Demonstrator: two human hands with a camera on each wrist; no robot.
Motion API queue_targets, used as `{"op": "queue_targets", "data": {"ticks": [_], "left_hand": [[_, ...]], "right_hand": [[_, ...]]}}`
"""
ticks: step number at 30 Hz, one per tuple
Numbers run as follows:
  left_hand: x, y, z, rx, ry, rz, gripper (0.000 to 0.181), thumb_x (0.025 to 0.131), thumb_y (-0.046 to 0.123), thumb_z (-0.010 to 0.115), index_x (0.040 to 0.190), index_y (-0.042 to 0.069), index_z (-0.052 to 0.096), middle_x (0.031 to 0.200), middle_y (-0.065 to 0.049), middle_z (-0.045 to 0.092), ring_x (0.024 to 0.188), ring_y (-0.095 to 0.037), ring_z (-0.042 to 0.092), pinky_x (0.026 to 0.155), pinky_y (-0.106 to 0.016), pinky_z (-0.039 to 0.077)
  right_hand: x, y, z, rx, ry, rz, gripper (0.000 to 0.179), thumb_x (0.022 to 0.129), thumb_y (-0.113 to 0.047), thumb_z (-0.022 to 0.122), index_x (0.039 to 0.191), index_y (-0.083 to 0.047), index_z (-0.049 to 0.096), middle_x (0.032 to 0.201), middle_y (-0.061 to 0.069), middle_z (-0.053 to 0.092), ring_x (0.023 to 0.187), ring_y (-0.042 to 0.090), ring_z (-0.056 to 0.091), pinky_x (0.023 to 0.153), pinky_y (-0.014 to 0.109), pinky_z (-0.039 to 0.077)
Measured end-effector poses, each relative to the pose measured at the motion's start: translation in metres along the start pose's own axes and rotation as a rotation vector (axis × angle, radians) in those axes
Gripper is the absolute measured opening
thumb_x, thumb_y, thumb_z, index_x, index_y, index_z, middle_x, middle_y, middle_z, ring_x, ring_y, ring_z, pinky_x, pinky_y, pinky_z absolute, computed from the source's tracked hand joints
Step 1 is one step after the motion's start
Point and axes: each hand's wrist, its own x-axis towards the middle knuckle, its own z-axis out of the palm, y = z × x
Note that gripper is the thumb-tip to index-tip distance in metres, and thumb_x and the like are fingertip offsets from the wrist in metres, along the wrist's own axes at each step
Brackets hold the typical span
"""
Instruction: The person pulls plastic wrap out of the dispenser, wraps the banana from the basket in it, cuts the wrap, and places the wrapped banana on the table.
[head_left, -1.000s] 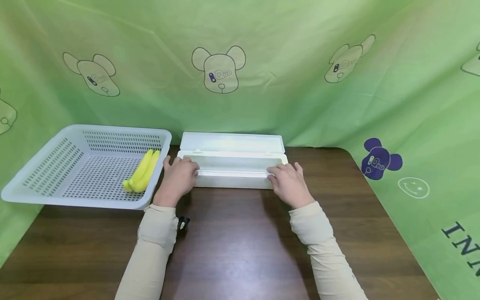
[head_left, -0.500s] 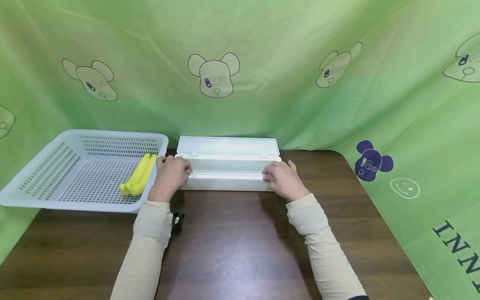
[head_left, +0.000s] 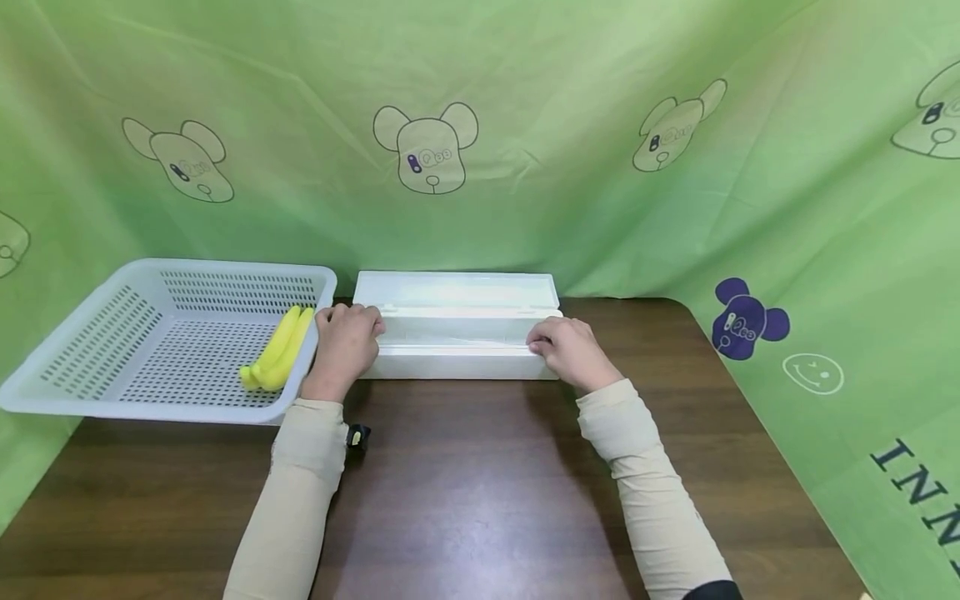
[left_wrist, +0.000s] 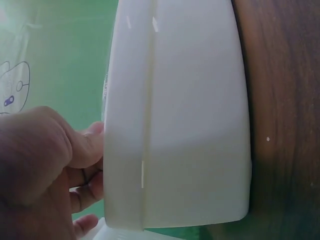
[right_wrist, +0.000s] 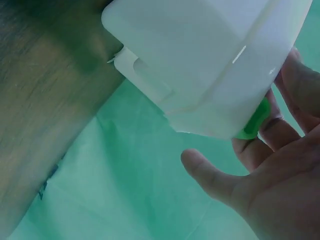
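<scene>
The left hand [head_left: 343,348] and right hand [head_left: 573,350] had best work gently together, their fingers bent in near the ends of the long white box [head_left: 457,364] between them, any pinch too hidden to tell, and the box looks smooth and shiny, its lid [head_left: 453,289] tipped back beyond the fingers.

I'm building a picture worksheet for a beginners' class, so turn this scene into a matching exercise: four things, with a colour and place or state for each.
1. bananas
2. box
3. curtain
4. table

A. green, printed with cartoon faces
B. brown, under the box
C. yellow, lying in the basket
D. white, with its lid open

Pairs: 1-C, 2-D, 3-A, 4-B
</scene>
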Motion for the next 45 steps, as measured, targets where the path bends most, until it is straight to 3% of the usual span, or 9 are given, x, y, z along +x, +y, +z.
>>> {"op": "queue_targets", "data": {"ticks": [8,19,24,29,36,45], "left_hand": [[0.003,0.002,-0.001,-0.018,0.049,-0.003,0.011,0.102,0.011,0.059,0.096,0.006,0.067,0.090,-0.010,0.061,0.092,-0.034,0.051,0.105,-0.059,0.028],[0.007,0.002,-0.002,-0.048,0.117,0.011,0.007,0.098,0.002,0.059,0.100,0.004,0.066,0.093,-0.012,0.061,0.094,-0.036,0.051,0.103,-0.058,0.032],[0.006,-0.005,0.000,0.025,0.165,0.092,0.015,0.090,-0.009,0.058,0.097,0.002,0.064,0.093,-0.014,0.060,0.091,-0.037,0.051,0.092,-0.055,0.041],[0.008,-0.007,-0.001,0.061,0.231,0.148,0.021,0.082,-0.015,0.058,0.095,0.002,0.061,0.093,-0.015,0.058,0.087,-0.036,0.052,0.086,-0.053,0.045],[0.013,0.003,-0.002,0.000,0.254,0.113,0.023,0.082,-0.017,0.056,0.097,-0.001,0.062,0.094,-0.017,0.057,0.086,-0.036,0.053,0.079,-0.050,0.046],[0.022,0.009,-0.010,-0.070,0.276,0.085,0.024,0.081,-0.021,0.057,0.097,-0.003,0.061,0.094,-0.018,0.055,0.086,-0.038,0.053,0.078,-0.048,0.046]], "right_hand": [[0.004,0.000,0.006,-0.112,0.126,-0.037,0.013,0.088,0.003,0.069,0.080,-0.005,0.065,0.076,0.008,0.064,0.077,0.031,0.062,0.079,0.051,0.049],[0.014,0.000,0.007,-0.164,0.235,-0.048,0.008,0.088,0.005,0.067,0.085,-0.001,0.062,0.079,0.013,0.062,0.077,0.038,0.057,0.074,0.052,0.047],[0.020,0.001,0.010,-0.192,0.221,-0.063,0.014,0.084,0.011,0.065,0.088,-0.001,0.060,0.079,0.012,0.059,0.077,0.037,0.056,0.072,0.050,0.048],[0.026,0.003,0.008,-0.204,0.237,-0.104,0.029,0.072,0.023,0.054,0.090,0.000,0.056,0.077,0.012,0.052,0.071,0.035,0.051,0.066,0.047,0.046],[0.031,0.009,0.003,-0.244,0.248,-0.128,0.032,0.068,0.024,0.054,0.090,0.000,0.054,0.077,0.013,0.051,0.068,0.035,0.049,0.061,0.043,0.044],[0.038,0.008,-0.010,-0.242,0.218,-0.118,0.034,0.069,0.025,0.055,0.094,0.002,0.056,0.085,0.016,0.054,0.076,0.036,0.051,0.066,0.043,0.047]]}}
